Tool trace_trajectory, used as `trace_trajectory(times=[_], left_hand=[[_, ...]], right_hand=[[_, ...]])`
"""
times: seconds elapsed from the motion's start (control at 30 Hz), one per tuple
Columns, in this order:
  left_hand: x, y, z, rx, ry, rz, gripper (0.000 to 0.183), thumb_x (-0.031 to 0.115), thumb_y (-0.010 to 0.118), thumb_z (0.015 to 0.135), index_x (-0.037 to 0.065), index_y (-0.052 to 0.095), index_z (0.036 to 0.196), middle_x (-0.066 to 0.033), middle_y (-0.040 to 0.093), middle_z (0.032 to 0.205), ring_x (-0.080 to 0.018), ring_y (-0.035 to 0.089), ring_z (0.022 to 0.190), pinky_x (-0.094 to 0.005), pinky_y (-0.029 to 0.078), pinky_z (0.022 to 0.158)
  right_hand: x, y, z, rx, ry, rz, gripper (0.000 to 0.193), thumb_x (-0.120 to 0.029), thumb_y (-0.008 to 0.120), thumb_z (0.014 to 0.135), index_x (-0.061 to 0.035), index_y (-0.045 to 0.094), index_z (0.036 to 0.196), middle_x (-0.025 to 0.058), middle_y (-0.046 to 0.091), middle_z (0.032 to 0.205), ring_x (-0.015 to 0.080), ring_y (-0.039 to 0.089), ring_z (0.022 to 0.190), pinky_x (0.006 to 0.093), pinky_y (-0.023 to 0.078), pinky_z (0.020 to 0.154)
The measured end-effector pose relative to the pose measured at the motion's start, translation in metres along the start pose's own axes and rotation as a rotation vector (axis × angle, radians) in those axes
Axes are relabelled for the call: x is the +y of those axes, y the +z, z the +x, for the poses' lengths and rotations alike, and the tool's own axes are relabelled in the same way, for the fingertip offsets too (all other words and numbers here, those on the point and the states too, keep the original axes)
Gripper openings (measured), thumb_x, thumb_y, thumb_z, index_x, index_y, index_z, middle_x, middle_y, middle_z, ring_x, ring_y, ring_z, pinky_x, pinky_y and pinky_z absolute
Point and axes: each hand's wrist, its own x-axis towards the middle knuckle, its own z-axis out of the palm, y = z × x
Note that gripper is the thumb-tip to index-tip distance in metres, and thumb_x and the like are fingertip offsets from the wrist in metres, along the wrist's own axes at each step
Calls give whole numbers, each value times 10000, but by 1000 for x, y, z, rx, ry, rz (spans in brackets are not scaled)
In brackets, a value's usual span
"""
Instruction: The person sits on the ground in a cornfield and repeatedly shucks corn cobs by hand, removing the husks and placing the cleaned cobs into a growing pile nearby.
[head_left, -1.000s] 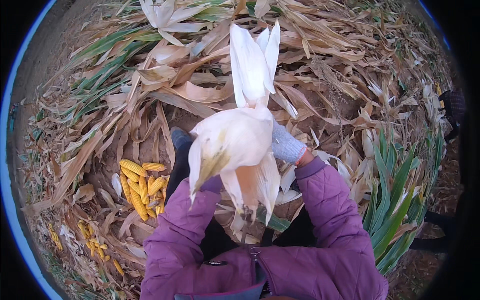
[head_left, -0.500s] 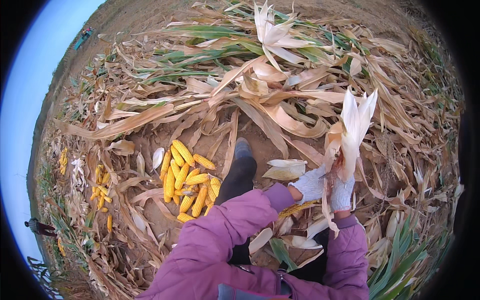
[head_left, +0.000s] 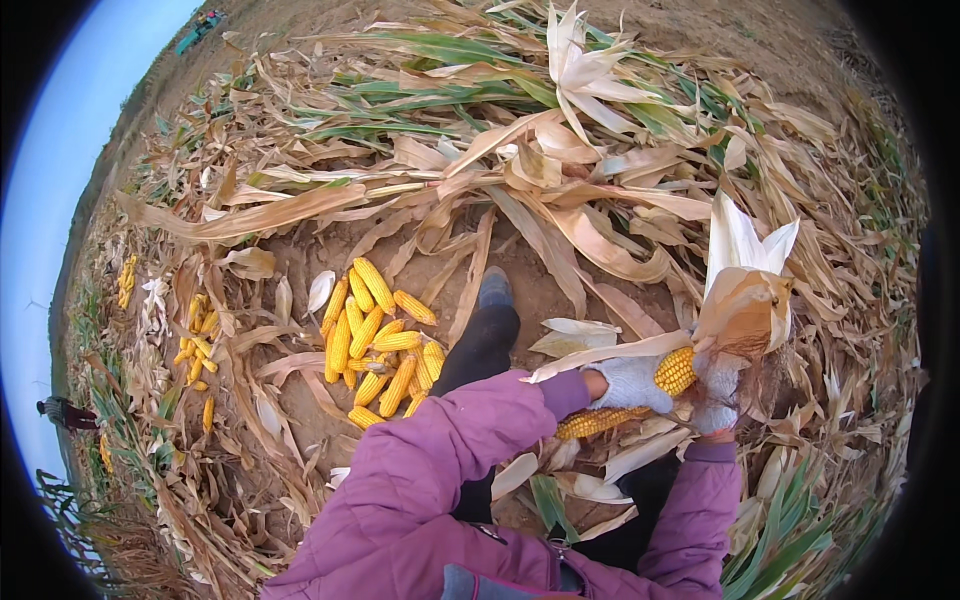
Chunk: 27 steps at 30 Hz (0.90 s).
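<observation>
My gloved left hand (head_left: 632, 383) is closed around an ear of corn (head_left: 676, 371), and its yellow kernels show beside the fingers. Close by on the right, my gloved right hand (head_left: 716, 396) grips pale, dry husk (head_left: 742, 310) peeled back from that ear, partly hiding the fingers. Brown silk hangs by this hand. Under my left wrist a second bare yellow ear (head_left: 600, 422) shows; whether the left hand also holds it, I cannot tell. A heap of husked ears (head_left: 375, 340) lies on the soil to the left.
Dry stalks and leaves (head_left: 480, 180) stretch across the ground ahead, with an opened white husk (head_left: 585, 75) on top. My foot (head_left: 495, 288) rests beside the heap. Smaller corn piles (head_left: 200, 340) lie farther left. Another person (head_left: 66, 414) stands at the far left.
The husk has been drawn away to the right, and yellow kernels now show between my hands. A strip of husk now extends left over my left hand.
</observation>
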Motion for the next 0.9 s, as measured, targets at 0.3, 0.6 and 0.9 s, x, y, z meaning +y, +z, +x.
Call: trace_trajectory(times=[0.3,0.6,0.9], left_hand=[[17,0,-14,-136,-28,178,1011,473,715,693,26,254,1473,-272,544,1288,-380,582,1134,-388,456,965],[-16,-3,-7,-178,214,61,1032,309,736,714,37,163,1528,-166,500,1347,-216,529,1155,-284,414,988],[-22,20,3,-188,202,-221,986,192,746,700,20,201,1503,-158,423,1431,-230,447,1299,-321,355,1086]], right_hand=[[-16,39,4,447,-50,-40,412,-116,606,867,-29,530,1262,65,596,1094,193,583,935,317,484,826],[-47,7,2,184,118,189,341,-219,561,881,23,581,1119,133,665,980,273,661,864,410,569,762],[-55,32,6,336,65,441,263,-315,487,995,-66,567,1028,65,595,715,221,618,599,379,561,584]])
